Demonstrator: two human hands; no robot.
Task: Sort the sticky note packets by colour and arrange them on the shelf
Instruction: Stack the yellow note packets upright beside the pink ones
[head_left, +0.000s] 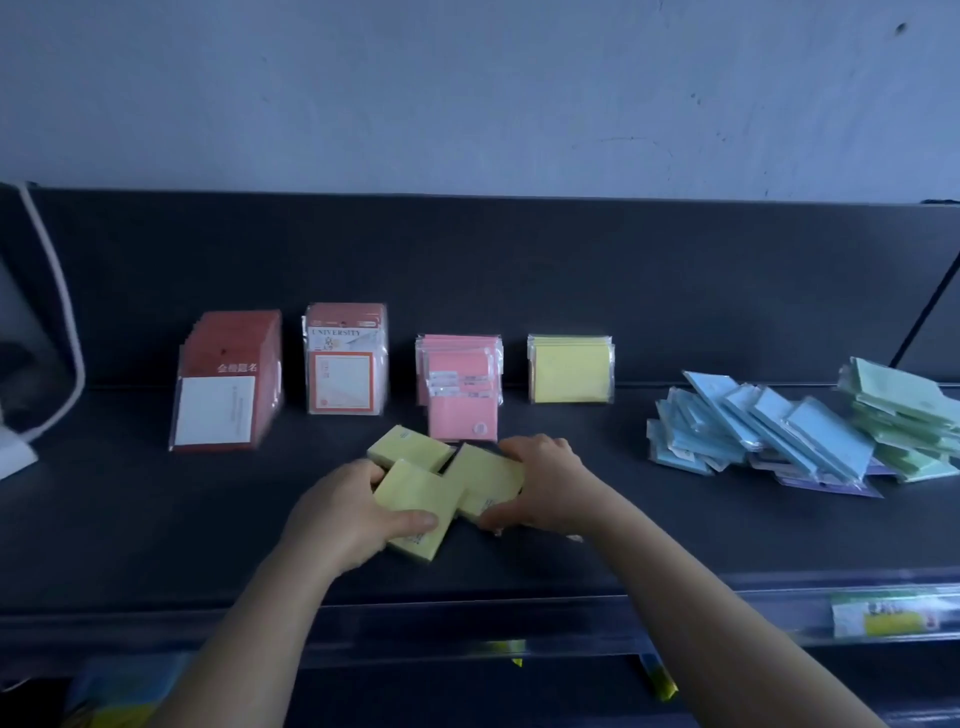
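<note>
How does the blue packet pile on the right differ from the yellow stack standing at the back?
The blue packet pile sprawls, packets tilted and overlapping; the standing yellow stack is upright and squared. The blue packet pile spreads wide beside green packets; the yellow stack is compact, standing apart. Both are in clear wrappers.

1. Pale grey-blue wall (467, 93): fills the top, carries faint scuffs and a small dark mark (900, 28) near the upper right corner.
2. White cable (62, 312): curves down at far left toward a white block (15, 457) at the edge.
3. Green and yellow label (883, 616): sits behind a clear strip at lower right, print too blurred to read.
4. Small yellow tag (662, 686): hangs tilted lower down.
5. Blue and yellow goods (119, 696): lie at bottom left, too blurred to identify.
</note>
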